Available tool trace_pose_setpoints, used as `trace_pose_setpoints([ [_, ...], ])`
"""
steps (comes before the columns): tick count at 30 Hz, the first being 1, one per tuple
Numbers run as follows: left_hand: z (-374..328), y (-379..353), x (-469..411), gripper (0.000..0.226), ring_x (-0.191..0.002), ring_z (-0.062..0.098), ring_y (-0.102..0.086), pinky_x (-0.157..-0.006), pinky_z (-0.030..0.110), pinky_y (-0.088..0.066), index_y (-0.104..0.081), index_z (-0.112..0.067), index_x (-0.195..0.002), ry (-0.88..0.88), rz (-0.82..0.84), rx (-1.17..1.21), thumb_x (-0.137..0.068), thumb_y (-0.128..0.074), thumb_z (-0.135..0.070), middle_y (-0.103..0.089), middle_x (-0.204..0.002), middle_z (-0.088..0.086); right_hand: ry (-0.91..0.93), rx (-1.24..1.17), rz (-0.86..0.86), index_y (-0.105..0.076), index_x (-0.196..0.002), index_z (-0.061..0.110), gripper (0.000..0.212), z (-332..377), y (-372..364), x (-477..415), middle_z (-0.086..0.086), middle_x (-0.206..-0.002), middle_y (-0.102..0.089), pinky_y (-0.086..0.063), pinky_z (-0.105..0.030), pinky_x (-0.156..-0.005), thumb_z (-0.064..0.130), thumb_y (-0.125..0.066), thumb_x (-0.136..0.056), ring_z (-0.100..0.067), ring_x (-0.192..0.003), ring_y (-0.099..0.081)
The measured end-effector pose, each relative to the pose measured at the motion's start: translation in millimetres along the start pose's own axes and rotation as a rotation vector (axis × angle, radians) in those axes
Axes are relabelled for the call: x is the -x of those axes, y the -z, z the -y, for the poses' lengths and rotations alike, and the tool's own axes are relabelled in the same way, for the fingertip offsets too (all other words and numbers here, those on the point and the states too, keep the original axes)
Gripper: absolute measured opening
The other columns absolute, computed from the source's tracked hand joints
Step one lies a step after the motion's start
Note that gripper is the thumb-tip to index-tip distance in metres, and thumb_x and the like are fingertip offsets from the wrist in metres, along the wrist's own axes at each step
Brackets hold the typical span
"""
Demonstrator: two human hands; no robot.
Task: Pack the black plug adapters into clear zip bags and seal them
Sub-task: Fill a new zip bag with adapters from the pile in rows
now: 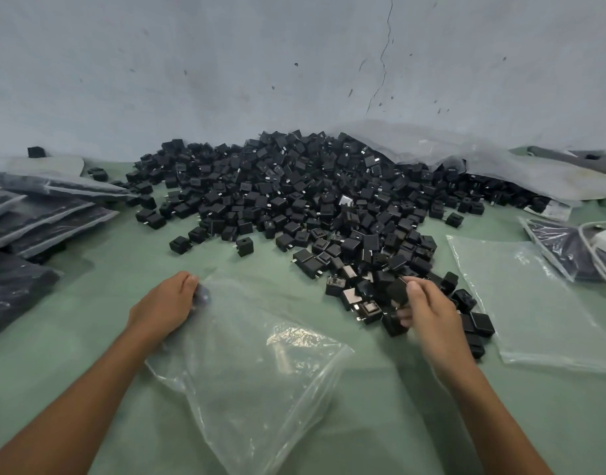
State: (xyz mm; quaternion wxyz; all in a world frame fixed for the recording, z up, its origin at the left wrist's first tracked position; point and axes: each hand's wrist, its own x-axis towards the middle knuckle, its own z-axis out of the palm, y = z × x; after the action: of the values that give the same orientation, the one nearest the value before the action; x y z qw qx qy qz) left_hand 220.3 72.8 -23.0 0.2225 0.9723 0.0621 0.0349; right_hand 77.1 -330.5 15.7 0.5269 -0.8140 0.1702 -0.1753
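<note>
while the right hand point(428, 313) was curled round a black adapter point(396, 291) at the near edge of the pile point(294, 193), the clear bag point(253, 365) lay flat on the green table point(89, 303), one far corner pinched by the left hand point(168, 303). i judge the mouth was not held open, so adapters could slide off the film. the bag's long axis ran from that corner toward the person, slanting right; the zip edge seemed to face right.

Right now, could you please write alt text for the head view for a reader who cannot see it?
A person's left hand grips a clear zip bag on a green surface while the right hand holds a black plug adapter beside a large pile of them.
</note>
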Motion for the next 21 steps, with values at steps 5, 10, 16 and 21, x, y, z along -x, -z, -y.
trace_pose_setpoints([
  [5, -1.5, 0.2, -1.1, 0.04, -0.072, 0.005, -0.05, -0.067, 0.035, -0.035, -0.053, -0.028, -0.082, -0.001, 0.008, -0.013, -0.105, -0.027, -0.047, -0.059, -0.078, -0.013, -0.229, -0.561, 0.107, -0.068, -0.111, 0.013, 0.027, 21.8, 5.3, 19.0, -0.017, -0.093, -0.075, -0.059, -0.026, -0.064, 0.022, -0.044, -0.106, -0.022, -0.076, -0.072],
  [10, -3.6, 1.0, -0.6, 0.041, -0.072, 0.007, -0.05, -0.066, 0.035, -0.036, -0.053, -0.028, -0.082, -0.004, -0.006, -0.015, -0.106, -0.026, -0.047, -0.059, -0.078, -0.013, -0.359, -0.625, 0.281, -0.073, -0.11, 0.018, 0.024, 27.0, 11.8, 71.4, -0.011, -0.1, -0.075, -0.059, -0.027, -0.06, 0.018, -0.051, -0.102, -0.029, -0.071, -0.071],
  [16, -12.7, 3.9, 5.6, 0.042, -0.081, 0.018, -0.057, -0.072, 0.035, -0.039, -0.057, -0.028, -0.085, 0.013, 0.028, -0.012, -0.105, -0.025, -0.044, -0.06, -0.081, -0.012, -0.536, -0.664, 0.594, -0.079, -0.098, 0.008, 0.029, 35.8, -32.7, 131.6, -0.026, -0.094, -0.073, -0.061, -0.035, -0.057, 0.001, -0.051, -0.098, -0.036, -0.067, -0.069],
  [21, -13.1, 7.0, 7.4, 0.041, -0.084, 0.019, -0.058, -0.074, 0.035, -0.039, -0.056, -0.027, -0.086, 0.009, 0.029, -0.013, -0.106, -0.025, -0.043, -0.059, -0.081, -0.013, -0.644, -1.048, 0.671, -0.065, -0.12, 0.001, 0.031, 58.1, -91.1, 125.2, -0.02, -0.114, -0.071, -0.061, -0.044, -0.082, -0.006, -0.053, -0.092, -0.041, -0.102, -0.07],
])
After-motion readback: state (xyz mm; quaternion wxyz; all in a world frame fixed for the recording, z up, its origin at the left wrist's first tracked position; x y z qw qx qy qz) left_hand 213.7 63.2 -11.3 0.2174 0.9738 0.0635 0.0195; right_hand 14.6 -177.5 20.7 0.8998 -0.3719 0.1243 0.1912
